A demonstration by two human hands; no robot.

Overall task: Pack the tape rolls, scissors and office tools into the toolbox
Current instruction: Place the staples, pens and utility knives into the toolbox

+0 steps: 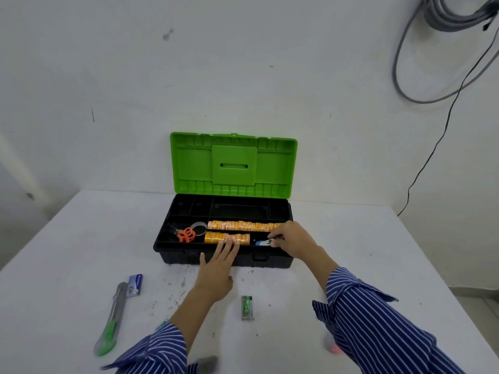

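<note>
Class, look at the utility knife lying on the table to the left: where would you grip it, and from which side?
Grip the utility knife across its long grey middle, coming straight down from above. It lies flat and nearly lengthwise toward the person, both long sides clear, with only the small blue box beside its far tip.

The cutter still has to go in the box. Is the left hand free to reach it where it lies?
Probably yes. The left hand is flat on the tape rolls, holding nothing, and the utility knife lies in the open on the table, to its left.
</note>
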